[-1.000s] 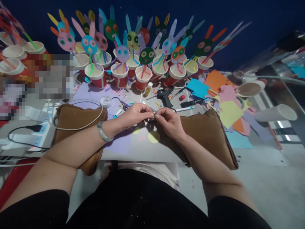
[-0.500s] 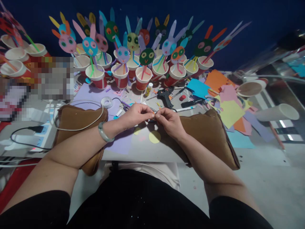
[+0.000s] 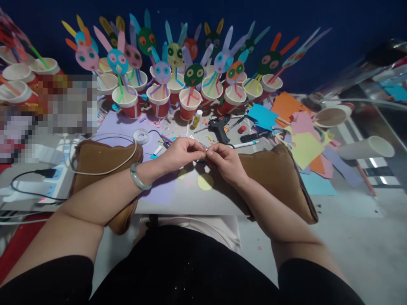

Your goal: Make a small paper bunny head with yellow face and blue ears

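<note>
Near the middle of the surface's (image 3: 190,205) front edge, I have the left hand (image 3: 181,153) and right hand (image 3: 227,163) meeting, fingers pinched narrow on a tiny orange bit (image 3: 205,150), mostly hidden. A yellow disc (image 3: 205,182) lies closer to that edge; toward the back edge sit the glue gun (image 3: 218,128) and cups (image 3: 190,111).

Probably a craft workspace, glue gun (image 3: 219,129), coloured paper (image 3: 303,149)

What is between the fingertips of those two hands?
The head view shows a tiny orange piece between the left hand and right hand, too small to identify.
</note>
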